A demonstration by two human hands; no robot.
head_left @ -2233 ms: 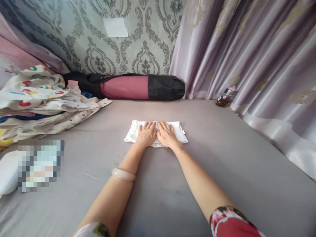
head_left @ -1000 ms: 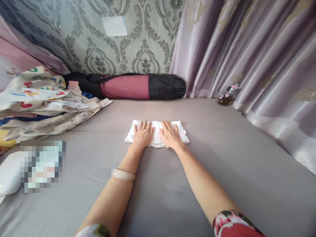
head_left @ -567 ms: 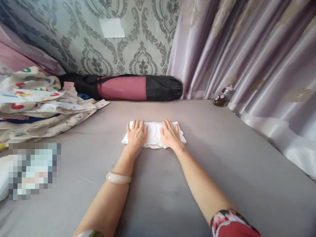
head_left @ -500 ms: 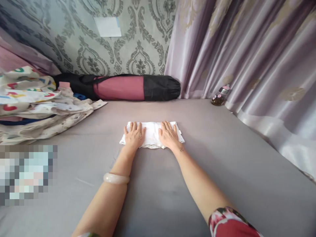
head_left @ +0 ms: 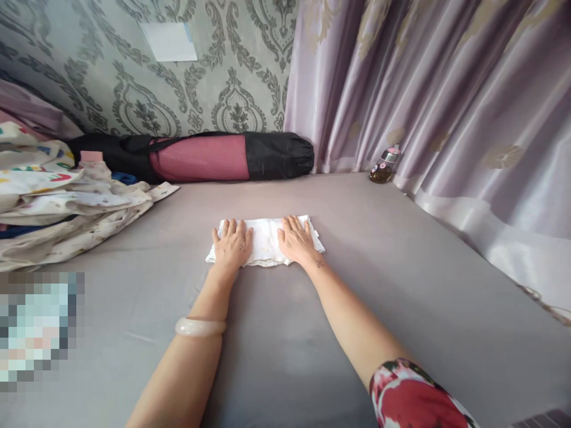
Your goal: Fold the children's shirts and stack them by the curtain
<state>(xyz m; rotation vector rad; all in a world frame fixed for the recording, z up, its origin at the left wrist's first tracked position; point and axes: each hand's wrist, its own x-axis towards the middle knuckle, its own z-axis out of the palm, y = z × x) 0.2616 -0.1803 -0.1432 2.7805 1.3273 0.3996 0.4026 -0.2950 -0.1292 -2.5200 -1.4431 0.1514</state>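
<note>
A folded white garment or cloth (head_left: 266, 241) lies flat on the grey bed sheet (head_left: 276, 333), a small tag at its right edge. My left hand (head_left: 232, 242) rests palm down on the cloth's left part, fingers stretched out. On its right part lies my right hand (head_left: 297, 239), also flat with the fingers extended. Between the hands the middle of the cloth shows, with a layered lower edge towards me. A pale bangle (head_left: 200, 327) circles my left forearm. The undersides of both hands are hidden.
At the left is a heap of printed clothes (head_left: 89, 208). A rolled pink mat in a black bag (head_left: 200, 159) runs along the patterned wall. Near the purple curtain (head_left: 428, 89) stands a bottle with brown contents (head_left: 381, 170). The lower left is pixelated.
The camera view has turned slightly right, so most things sit further left in the picture. Both hands stay flat on the cloth, which looks the same.
</note>
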